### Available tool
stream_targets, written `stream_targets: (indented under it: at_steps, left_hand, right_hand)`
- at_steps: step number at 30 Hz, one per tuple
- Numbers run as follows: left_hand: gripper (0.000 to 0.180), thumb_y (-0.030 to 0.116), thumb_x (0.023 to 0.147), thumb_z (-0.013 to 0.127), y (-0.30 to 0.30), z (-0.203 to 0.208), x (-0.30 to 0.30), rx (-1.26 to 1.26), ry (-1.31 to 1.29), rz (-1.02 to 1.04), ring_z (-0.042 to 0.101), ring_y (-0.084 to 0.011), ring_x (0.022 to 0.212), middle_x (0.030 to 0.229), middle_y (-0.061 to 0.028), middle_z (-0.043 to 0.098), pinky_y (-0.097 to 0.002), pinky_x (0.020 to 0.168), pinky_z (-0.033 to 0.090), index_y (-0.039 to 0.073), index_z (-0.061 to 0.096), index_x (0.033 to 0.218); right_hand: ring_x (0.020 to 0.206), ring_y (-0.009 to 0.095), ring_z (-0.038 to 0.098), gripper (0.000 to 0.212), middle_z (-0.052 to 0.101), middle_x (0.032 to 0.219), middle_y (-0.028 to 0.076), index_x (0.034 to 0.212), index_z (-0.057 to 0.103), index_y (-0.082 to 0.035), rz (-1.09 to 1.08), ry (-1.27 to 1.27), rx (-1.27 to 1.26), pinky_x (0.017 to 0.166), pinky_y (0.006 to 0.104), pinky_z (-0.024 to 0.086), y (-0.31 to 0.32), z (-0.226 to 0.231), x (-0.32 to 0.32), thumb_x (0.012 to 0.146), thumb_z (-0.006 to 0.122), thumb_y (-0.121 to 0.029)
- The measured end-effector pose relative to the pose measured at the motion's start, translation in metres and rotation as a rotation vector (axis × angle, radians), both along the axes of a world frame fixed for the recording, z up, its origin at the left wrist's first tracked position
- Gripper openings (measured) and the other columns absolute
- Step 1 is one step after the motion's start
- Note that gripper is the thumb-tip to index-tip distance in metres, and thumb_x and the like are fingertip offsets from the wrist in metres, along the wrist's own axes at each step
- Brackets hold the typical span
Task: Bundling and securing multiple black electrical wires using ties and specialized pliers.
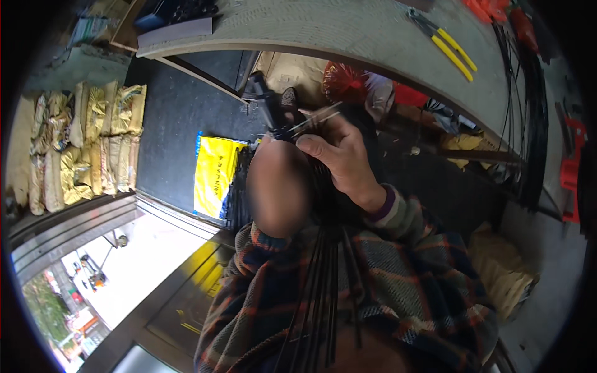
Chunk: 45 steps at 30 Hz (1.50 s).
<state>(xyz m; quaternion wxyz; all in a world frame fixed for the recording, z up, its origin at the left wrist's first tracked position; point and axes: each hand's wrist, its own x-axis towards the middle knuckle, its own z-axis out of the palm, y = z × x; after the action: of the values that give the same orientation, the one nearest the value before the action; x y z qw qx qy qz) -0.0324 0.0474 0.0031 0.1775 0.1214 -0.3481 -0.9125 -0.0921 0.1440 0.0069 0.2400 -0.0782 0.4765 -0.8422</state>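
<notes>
My left hand (278,186), blurred, is closed at the foot of a black tube-shaped thing (268,105), which points up and away from me. Its fingers are mostly hidden. Beside it, my right hand (345,155) is pinched, thumb toward the black thing, on a thin pale rod or wire (323,116) sticking out between the fingers. A bundle of long thin black strips (323,280) hangs over my plaid clothing below the hands. How the strips join the black thing I cannot make out.
A grey worktable (348,31) spans the far side, with yellow-handled pliers (453,53) on it. Black strips (528,124) hang at its right. Wrapped packages (87,149) are stacked left. A yellow bag (216,174) lies near my left hand; a red stool (572,171) stands far right.
</notes>
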Motion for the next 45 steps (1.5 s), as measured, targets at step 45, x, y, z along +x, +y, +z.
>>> stream_targets:
  at_steps: [45]
  left_hand:
    - [0.051, 0.03, 0.095, 0.045, -0.027, 0.011, 0.012, -0.288, -0.007, -0.318, 0.048, -0.0185, 0.112, 0.142, -0.0189, 0.034, -0.0291, 0.089, 0.038, -0.006, 0.041, 0.13]
  right_hand:
    - [0.072, 0.008, 0.06, 0.02, 0.065, 0.08, 0.006, 0.091, 0.064, 0.003, 0.322, -0.198, -0.319, 0.065, 0.0191, 0.048, 0.007, -0.007, 0.003, 0.079, 0.072, -0.012]
